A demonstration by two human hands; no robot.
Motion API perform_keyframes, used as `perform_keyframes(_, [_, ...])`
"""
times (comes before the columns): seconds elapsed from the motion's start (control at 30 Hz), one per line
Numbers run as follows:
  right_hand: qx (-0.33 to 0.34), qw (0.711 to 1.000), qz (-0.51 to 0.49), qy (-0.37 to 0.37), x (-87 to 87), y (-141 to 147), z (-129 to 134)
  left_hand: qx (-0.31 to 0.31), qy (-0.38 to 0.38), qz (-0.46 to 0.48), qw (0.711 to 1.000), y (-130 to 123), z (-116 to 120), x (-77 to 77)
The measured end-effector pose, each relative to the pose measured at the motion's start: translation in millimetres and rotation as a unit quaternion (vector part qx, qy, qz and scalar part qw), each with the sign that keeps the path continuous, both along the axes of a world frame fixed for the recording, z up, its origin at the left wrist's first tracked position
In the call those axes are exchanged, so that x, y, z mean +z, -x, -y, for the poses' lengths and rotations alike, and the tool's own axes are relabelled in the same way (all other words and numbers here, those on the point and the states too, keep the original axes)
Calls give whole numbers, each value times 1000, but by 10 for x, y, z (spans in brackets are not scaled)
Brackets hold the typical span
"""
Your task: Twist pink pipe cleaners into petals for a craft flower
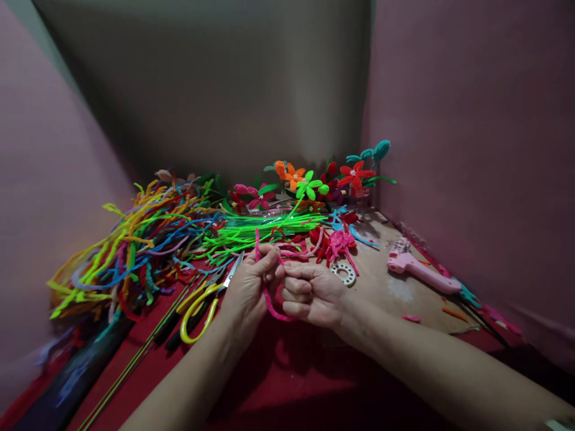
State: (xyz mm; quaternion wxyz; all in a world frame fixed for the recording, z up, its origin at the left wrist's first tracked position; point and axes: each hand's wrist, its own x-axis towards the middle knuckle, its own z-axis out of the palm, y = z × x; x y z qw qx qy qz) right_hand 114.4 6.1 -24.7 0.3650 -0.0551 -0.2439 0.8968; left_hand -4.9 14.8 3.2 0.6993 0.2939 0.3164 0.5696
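A bright pink pipe cleaner hangs in a loop between my two hands, one end sticking up above the left fingers. My left hand pinches it between thumb and fingers. Touching the left fingertips, my right hand is closed with its fingers curled, gripping the pink pipe cleaner too. Scissors with yellow handles lie just left of my left hand. Beyond my right hand are a pink fuzzy bundle and a round disc with holes.
A heap of multicoloured pipe cleaners lies at the left, with green ones at the centre back. Fuzzy flowers stand behind. A pink glue gun rests on cardboard at the right. Thin rods lie front left.
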Motion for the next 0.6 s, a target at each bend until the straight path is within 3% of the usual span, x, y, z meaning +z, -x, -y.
perform_keyframes(0.23, [-169, 981, 63, -66, -9, 24, 17, 63, -71, -25, 995, 124, -104, 9])
perform_keyframes(0.47, [-245, 961, 119, -49, -68, -23, -43, 70, -95, -216, 969, 294, -149, 30])
perform_keyframes(0.53, [-252, 958, 128, -49, -73, -51, -60, 31, -88, -260, 961, 378, -134, 85])
perform_keyframes(0.6, [-264, 954, 136, -48, -66, -70, -68, -53, -70, -250, 964, 456, -122, 142])
